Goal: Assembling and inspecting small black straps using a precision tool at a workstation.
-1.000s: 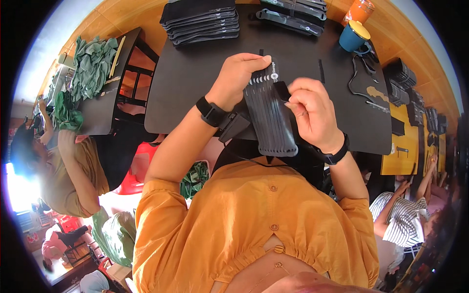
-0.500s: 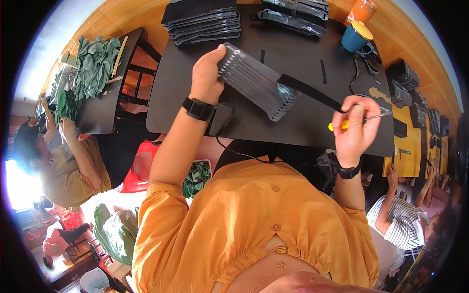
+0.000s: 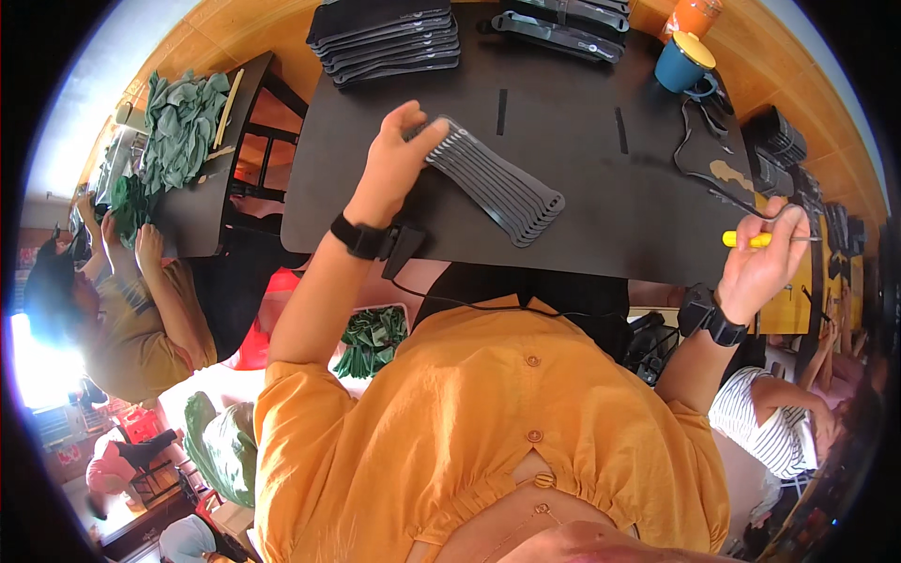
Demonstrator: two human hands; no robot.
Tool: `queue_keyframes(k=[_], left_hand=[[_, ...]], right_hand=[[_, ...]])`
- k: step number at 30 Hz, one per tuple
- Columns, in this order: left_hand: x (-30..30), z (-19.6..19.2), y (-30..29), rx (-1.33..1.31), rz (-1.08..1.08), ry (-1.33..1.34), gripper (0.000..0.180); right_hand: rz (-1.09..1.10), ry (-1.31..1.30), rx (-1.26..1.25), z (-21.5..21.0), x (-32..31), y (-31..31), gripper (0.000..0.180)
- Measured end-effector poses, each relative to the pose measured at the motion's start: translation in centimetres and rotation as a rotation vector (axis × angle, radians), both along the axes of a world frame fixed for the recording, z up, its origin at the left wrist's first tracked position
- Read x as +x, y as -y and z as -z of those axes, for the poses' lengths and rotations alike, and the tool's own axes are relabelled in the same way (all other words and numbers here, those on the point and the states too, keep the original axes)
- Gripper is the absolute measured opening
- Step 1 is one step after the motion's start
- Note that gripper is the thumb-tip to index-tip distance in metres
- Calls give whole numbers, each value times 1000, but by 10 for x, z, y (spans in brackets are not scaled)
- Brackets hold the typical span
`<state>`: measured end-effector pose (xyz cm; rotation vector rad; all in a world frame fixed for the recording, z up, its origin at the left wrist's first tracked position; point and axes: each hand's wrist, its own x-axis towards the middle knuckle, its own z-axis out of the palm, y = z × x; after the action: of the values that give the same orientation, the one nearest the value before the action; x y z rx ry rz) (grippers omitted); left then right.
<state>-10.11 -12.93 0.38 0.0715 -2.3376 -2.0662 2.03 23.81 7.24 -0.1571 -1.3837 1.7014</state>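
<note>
Fan (image 3: 497, 183) loose, no band round it

Worktop (image 3: 638, 216): dark, broad, mostly bare in the middle. Left stack (image 3: 385, 42) stood at its far edge, dark pieces piled fairly neatly; right stack (image 3: 563, 33) beside it, slightly apart. Both looked set aside, as if handled already. The fan looked partway through: spread out, apart from both stacks, no strap around it, so its handling was judged unfinished.

Fan lay aslant toward the front of the worktop, upper end by the left hand. Long, narrow, dark grey pieces, overlapped in even steps; rounded lower ends, slight sheen, small pale marks repeated across the upper end. Flat on the surface or lifted a little: could not tell.

Left hand (image 3: 387, 169): thumb over the fan's upper end, other fingers partly curled; pinching or merely touching, could not tell. Right hand (image 3: 765, 258), well off to the right: fingers closed round a tool, a strap also running to them.

Strap (image 3: 734, 198): thin, dark, curving back across the worktop's right side, well apart from the fan. Tool (image 3: 746, 240): short yellow handle, thin shaft poking out beyond the fingers.
</note>
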Motion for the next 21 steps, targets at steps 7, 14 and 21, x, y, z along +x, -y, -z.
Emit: queue_keyframes(k=[7,14,21], left_hand=[[38,-5,0,-1072,618,-693,48],[71,-16,-41,-1114,625,-679,56],[33,-55,-74,-168,792,-46,42]], right_hand=[[-192,61,-38,8,-11,16,16],[-330,290,50,2,-34,53,14],[-577,475,236,-13,-53,92,18]])
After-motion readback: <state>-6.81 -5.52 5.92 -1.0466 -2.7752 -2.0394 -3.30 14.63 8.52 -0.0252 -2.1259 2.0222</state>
